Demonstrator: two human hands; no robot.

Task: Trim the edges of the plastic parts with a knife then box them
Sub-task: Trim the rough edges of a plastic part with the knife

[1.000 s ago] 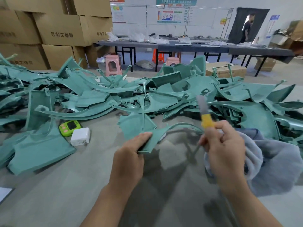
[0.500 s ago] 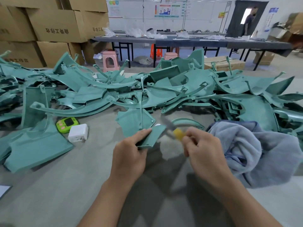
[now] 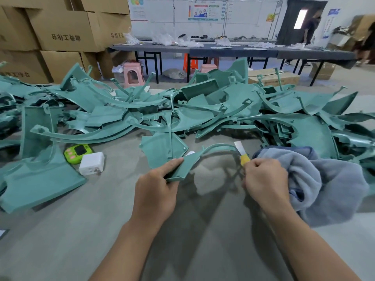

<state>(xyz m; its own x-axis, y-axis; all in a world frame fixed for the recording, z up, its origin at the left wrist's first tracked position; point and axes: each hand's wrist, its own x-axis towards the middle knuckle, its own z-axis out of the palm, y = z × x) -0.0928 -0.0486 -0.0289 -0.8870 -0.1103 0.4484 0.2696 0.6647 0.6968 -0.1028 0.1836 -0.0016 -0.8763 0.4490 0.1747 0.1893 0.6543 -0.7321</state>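
Part (image 3: 187,164) in my left hand (image 3: 156,191): teal plastic, smooth, moulded, satin sheen. Knife (image 3: 240,153) in my right hand (image 3: 265,179): bare metal blade, pale and bright; yellow plastic handle. Pile of parts (image 3: 203,112) behind: same teal plastic, soft gloss on curved faces. Cloth (image 3: 328,185) beside my right hand: grey-blue, fleecy, matt, rumpled. Table (image 3: 60,240): grey, matt, even surface. Charger (image 3: 92,164): white plastic, smooth, slightly glossy. Timer (image 3: 78,152): lime-green plastic, dark screen. Boxes (image 3: 65,31): brown cardboard, matt. Stool (image 3: 134,75): pink plastic.

One knife (image 3: 240,152), one cloth (image 3: 332,189) (parts (image 3: 203,116): many)
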